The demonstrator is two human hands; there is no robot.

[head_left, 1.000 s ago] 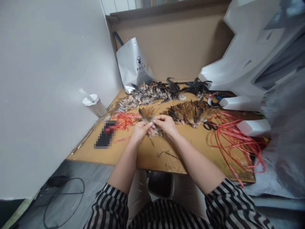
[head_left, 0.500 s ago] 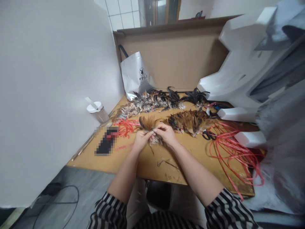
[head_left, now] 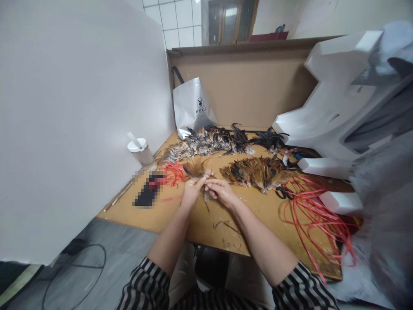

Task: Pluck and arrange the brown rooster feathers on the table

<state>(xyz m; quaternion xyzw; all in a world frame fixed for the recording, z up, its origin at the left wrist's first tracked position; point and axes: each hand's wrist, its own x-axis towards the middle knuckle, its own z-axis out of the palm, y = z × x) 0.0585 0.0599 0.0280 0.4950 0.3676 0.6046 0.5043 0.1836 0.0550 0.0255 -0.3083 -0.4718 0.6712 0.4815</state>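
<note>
A smooth white panel (head_left: 84, 120) filled the left of my head view, with a flat brown cardboard wall (head_left: 254, 86) across the back and a worn tan tabletop (head_left: 138, 215) below. To the right I saw angular white foam (head_left: 329, 116) and, near it, a loose tangle of glossy red ribbon (head_left: 318, 202). A ragged heap of mottled feathers (head_left: 213, 142) lay at the rear, beside a shiny silver bag (head_left: 187, 101); a sleeker brown feather bundle (head_left: 254, 172) lay nearer. The small feather tuft (head_left: 195, 167) stood fanned out in front of me, above the table's middle.

Both forearms ran forward from striped sleeves, converging on that tuft. My left hand (head_left: 192, 191) pinched its base between thumb and fingers. My right hand (head_left: 222, 191) met it, fingers bent toward the left thumb; I couldn't tell whether they gripped anything.

On the bag I read "PPGZ", printed beneath a circled rabbit head.
</note>
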